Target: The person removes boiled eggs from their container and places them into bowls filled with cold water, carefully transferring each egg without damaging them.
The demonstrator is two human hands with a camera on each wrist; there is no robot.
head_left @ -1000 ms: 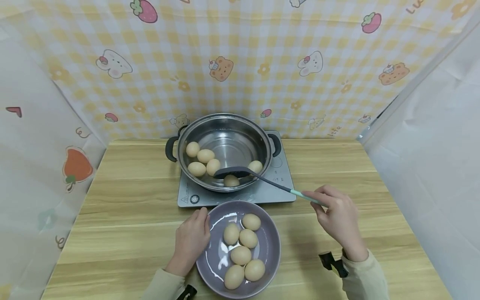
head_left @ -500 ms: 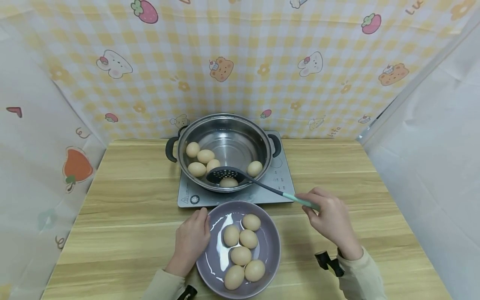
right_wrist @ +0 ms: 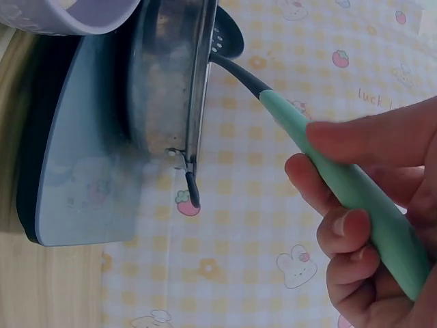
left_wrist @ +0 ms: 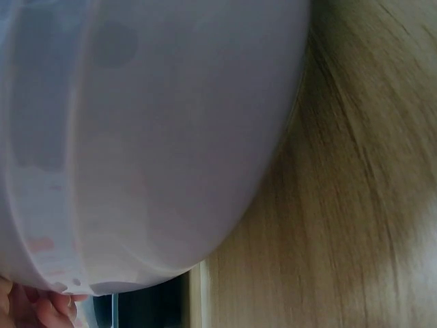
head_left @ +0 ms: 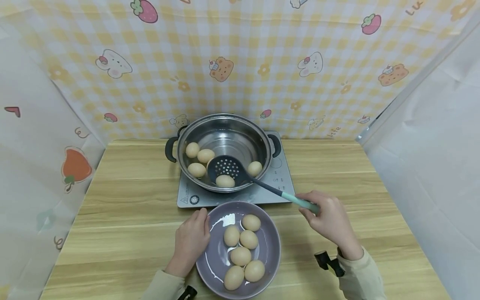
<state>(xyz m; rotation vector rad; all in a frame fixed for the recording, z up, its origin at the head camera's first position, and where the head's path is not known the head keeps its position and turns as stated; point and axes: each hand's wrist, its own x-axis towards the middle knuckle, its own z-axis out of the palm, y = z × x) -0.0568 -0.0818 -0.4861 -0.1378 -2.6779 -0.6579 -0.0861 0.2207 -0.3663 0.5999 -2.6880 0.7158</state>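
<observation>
My right hand (head_left: 331,216) grips the mint-green handle of a slotted spoon (head_left: 300,201), its fingers wrapped round it in the right wrist view. The spoon's dark perforated head is inside a steel pot (head_left: 243,129), with one egg (head_left: 225,181) lying at the near side of the head. Several other eggs (head_left: 196,170) sit in the pot, one partly hidden behind the spoon. My left hand (head_left: 192,241) holds the left rim of a purple bowl (head_left: 271,258), which contains several eggs (head_left: 241,256). Its fingertips (left_wrist: 51,311) show at the rim in the left wrist view.
The pot stands on a flat grey induction cooker (head_left: 286,183), with black handles (head_left: 276,144) jutting out at both sides. The bowl is right in front of the cooker on the wooden table (head_left: 131,225). A checked cloth (head_left: 247,37) hangs behind.
The spoon head has shifted left and tipped, its perforated face now turned up with an egg at it. My right hand has moved slightly left; my left hand and the bowl stay put.
</observation>
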